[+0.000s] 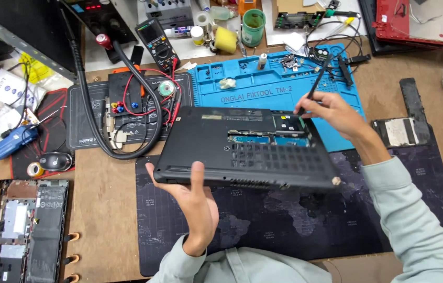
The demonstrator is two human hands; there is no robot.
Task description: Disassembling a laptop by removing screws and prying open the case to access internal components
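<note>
**Upturned laptop held over the bench, tool at its open bay**

The left hand (pixel 192 202) holds a black laptop (pixel 242 149) by its near edge, palm beneath and thumb pressed up onto the bottom cover. The laptop is upside down and tilted, lifted clear of the dark desk mat (pixel 295 215) with a world-map print that lies under it. Its underside faces the camera: vent slots run across the near half, and an open bay near the far edge shows blue and green circuit boards.

The right hand (pixel 331 112) is closed around a thin black tool (pixel 316 86), pinching it like a pen. The tip of the tool meets the laptop at the right end of the open bay. Both arms wear pale grey-green sleeves.

Behind the laptop lies a blue repair mat (pixel 263 84) with small parts and screws scattered on it. To its left is a black work pad (pixel 96 112) carrying red wires and a thick black hose. A multimeter (pixel 158 44) stands beyond that, with a green cup (pixel 253 26) and a yellow sponge (pixel 225 39) nearby. At the far right corner rests a red laptop shell (pixel 415 21). A bare panel piece with a silver patch (pixel 399 131) lies on the wooden table (pixel 101 209) to the right of the right hand. At the lower left sits another opened device (pixel 28 225), its insides exposed, and a blue-handled tool (pixel 12 141) lies further up that side.
</note>
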